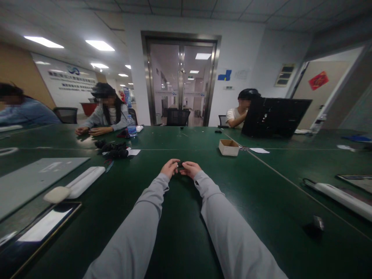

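Out over the green table (180, 232), my left hand (169, 168) and my right hand (190, 169) face each other at the ends of my outstretched arms. A small dark object (180, 164) sits between the fingertips of both hands, which are closed on it. Fingers cover most of it, and it is too small for me to tell its kind. Something tiny and shiny shows by the left fingertips.
An open cardboard box (228, 148) stands ahead to the right, near white paper (259, 150). Black gear (114, 149) and a water bottle (131, 126) are ahead left. Power strips, a phone (43, 228) and a black monitor (274, 116) flank me. Several people sit across.
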Demonstrator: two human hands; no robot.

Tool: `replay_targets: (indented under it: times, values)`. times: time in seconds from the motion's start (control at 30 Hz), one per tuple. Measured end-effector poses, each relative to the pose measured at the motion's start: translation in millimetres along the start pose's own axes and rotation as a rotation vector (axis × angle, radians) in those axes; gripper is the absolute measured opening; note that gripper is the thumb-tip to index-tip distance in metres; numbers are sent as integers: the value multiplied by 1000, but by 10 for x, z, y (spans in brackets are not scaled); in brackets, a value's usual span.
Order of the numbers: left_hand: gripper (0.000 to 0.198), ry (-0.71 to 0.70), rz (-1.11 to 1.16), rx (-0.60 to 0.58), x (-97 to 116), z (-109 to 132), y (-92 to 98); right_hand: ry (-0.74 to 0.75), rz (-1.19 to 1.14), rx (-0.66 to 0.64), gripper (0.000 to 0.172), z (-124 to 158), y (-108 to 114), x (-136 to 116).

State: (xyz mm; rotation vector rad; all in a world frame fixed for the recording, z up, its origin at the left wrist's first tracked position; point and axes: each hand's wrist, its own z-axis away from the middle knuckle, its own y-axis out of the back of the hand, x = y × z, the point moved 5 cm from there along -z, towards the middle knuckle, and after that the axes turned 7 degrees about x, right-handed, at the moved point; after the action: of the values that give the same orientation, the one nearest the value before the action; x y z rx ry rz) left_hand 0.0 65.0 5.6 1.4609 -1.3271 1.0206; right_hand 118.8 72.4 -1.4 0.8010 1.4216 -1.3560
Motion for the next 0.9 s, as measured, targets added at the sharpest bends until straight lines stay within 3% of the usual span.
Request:
replay_targets:
  times: [0.43,0.6,0.8,0.9]
  values:
    - [31,52,-42,110,-8,6,33,1,-11,22,5,19,2,-24]
    - [25,74,-52,101,-11,15,34,-1,-15,16,5,35,-9,-30]
    - [25,54,-46,60,-18,12,15,2,-27,24,6,39,-9,-30]
    - [31,1,-39,104,-17,3,38,2,-18,23,5,23,0,-21]
